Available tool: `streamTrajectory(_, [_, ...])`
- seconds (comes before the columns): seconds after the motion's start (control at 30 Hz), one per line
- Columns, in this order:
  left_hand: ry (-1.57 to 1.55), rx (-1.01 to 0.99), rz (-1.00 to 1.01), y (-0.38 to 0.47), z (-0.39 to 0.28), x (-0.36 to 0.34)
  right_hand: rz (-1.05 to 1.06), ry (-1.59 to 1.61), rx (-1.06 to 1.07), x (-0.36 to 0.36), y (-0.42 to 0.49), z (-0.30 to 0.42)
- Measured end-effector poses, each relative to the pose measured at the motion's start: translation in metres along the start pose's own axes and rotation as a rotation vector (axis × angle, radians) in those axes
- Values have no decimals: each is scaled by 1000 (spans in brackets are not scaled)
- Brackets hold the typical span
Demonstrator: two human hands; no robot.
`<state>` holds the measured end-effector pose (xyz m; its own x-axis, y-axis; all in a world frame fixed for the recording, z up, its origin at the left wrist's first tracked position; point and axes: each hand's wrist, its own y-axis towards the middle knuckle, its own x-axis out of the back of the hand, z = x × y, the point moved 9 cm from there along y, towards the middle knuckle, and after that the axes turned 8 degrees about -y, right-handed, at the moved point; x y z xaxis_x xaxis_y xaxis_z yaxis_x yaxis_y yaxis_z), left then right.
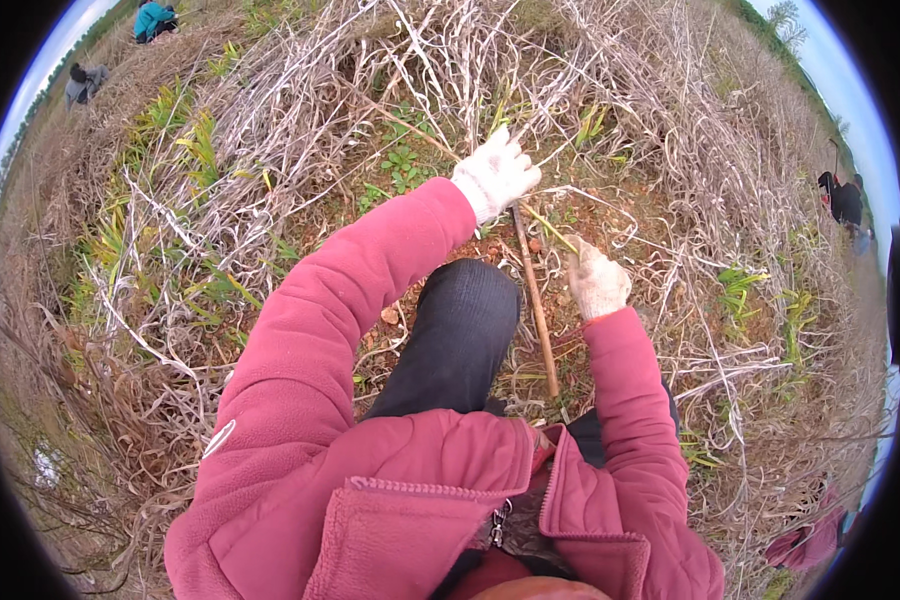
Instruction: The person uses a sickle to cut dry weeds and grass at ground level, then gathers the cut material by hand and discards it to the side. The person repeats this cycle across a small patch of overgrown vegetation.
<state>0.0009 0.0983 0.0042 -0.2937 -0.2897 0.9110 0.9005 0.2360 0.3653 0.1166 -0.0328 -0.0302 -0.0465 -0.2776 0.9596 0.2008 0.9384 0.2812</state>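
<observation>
My left hand [497, 171], in a white knitted glove and pink sleeve, is stretched forward over the dry grass, its fingers partly curled; whether it holds a stem is unclear. To its right and nearer me, my right hand [598, 277], gloved too, is closed on a thin yellow-green plant stem [551, 227] that slants up towards my left hand. A wooden tool handle [536, 307] lies on the ground between my dark-trousered knee and my right hand. The handle's far end is hidden near my left hand.
Dry grass stalks [450, 52] surround a patch of reddish soil with small green weeds [401, 163]. Green leafy blades [202, 150] grow at the left. Two people [154, 21] [85, 84] crouch far off at upper left; another person [844, 201] is at the right. Pink cloth [806, 536] lies lower right.
</observation>
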Motion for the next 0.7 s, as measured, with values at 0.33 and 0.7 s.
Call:
streamTrajectory(0.33, [-371, 375, 520, -6, 88, -74, 235, -510, -479, 110, -221, -215])
streamTrajectory(0.7, [-555, 121, 444, 35, -44, -29, -328, 183, 180, 98, -16, 29])
